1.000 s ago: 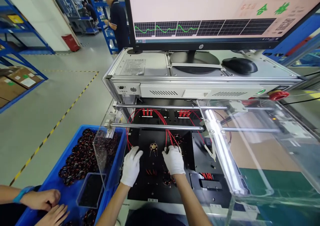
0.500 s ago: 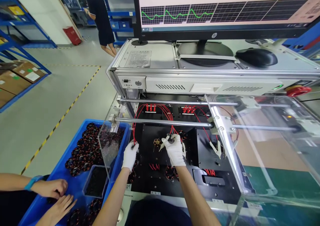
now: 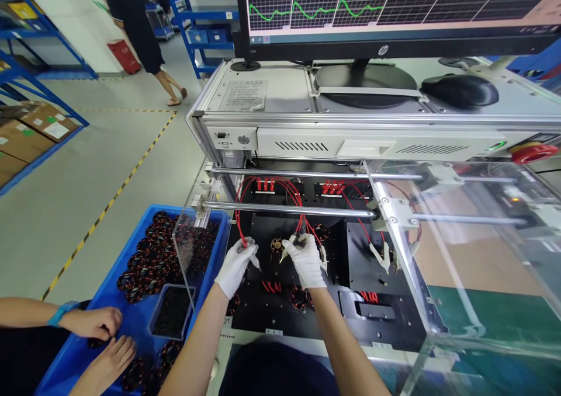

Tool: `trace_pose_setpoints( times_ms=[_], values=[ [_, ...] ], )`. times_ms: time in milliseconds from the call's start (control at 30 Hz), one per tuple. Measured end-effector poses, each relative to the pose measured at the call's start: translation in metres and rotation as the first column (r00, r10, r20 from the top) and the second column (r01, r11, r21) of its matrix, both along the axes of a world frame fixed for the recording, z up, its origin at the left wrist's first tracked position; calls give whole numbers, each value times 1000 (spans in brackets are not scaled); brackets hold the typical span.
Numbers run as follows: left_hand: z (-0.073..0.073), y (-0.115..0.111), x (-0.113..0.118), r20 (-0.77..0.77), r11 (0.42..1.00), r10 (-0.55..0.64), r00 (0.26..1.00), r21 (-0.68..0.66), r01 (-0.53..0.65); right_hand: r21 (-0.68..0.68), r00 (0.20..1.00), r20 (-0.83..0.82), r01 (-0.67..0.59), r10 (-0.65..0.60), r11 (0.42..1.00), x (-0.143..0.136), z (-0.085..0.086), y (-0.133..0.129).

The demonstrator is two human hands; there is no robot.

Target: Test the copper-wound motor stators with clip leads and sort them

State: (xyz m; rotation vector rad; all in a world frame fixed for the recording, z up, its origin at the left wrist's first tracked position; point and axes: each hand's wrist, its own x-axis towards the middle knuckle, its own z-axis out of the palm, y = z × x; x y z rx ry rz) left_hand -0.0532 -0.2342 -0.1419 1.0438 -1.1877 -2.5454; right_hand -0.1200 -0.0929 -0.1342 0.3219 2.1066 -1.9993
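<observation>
In the head view, the white-gloved left hand (image 3: 235,267) has its fingers together, pinching thin red insulated wires (image 3: 238,218). The white-gloved right hand (image 3: 305,261) is clamped on a pointed cream-coloured clip (image 3: 286,250), just beside a small round copper-wound coil (image 3: 277,245) on a flat black plate (image 3: 263,226), between both hands.

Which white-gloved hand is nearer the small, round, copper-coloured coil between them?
Right. The right hand is just right of the coil; the left hand is farther away, on its left.
</observation>
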Motion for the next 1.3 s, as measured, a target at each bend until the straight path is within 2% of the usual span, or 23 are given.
trace_pose_setpoints(
  times_ms=[267, 533, 700, 733, 767, 800, 833, 867, 900, 967, 1000, 1067, 1100, 1133, 1167, 1233, 1267, 1300],
  values=[
    [-2, 9, -17, 10, 998, 62, 998, 25, -62, 29, 999, -20, 32, -31, 999, 0, -12, 2],
    [0, 13, -19, 28, 998, 55, 998, -25, -55, 34, 999, -5, 41, -40, 999, 0, -10, 2],
    [0, 7, -10, 41, 984, 66, 997, -166, -58, 109, 999, -33, 39, -36, 993, 0, -3, -1],
    [1, 7, -7, 61, 962, 96, 994, -261, -77, 165, 998, -58, 38, -28, 986, 1, -1, -2],
    [3, 8, -4, 78, 913, 131, 988, -398, -89, 236, 996, -88, 37, -16, 971, 2, 2, -4],
    [6, 10, -3, 85, 838, 137, 987, -540, -70, 317, 993, -116, 32, 6, 948, 3, 4, -6],
    [9, 14, -3, 86, 760, 97, 992, -649, -18, 394, 990, -139, 20, 38, 919, 5, 6, -8],
    [12, 18, -4, 99, 710, 6, 995, -701, 65, 460, 984, -157, 2, 79, 888, 7, 9, -11],
    [16, 23, -6, 117, 700, -117, 986, -695, 165, 516, 977, -169, -23, 128, 856, 8, 11, -12],
    [23, 32, -14, 130, 753, -338, 932, -556, 351, 581, 953, -183, -94, 242, 809, 12, 15, -11],
    [27, 36, -19, 131, 779, -384, 914, -486, 397, 584, 939, -190, -127, 287, 802, 13, 15, -8],
    [33, 40, -27, 123, 827, -370, 921, -409, 387, 590, 931, -204, -130, 303, 797, 14, 12, 4],
    [35, 40, -30, 108, 848, -348, 931, -388, 361, 626, 943, -186, -102, 275, 773, 13, 8, 13],
    [36, 39, -31, 91, 868, -331, 939, -362, 341, 692, 960, -145, -76, 241, 718, 12, 2, 23],
    [36, 38, -32, 75, 884, -321, 944, -334, 327, 776, 974, -84, -68, 210, 627, 10, -5, 32],
    [35, 34, -30, 57, 898, -325, 944, -295, 327, 904, 977, 47, -129, 206, 407, 6, -18, 48],
    [34, 32, -29, 47, 899, -333, 942, -284, 332, 930, 968, 93, -169, 235, 326, 4, -23, 54],
    [32, 30, -28, 36, 903, -334, 942, -274, 331, 941, 956, 116, -193, 269, 278, 2, -26, 57]
  ],
)
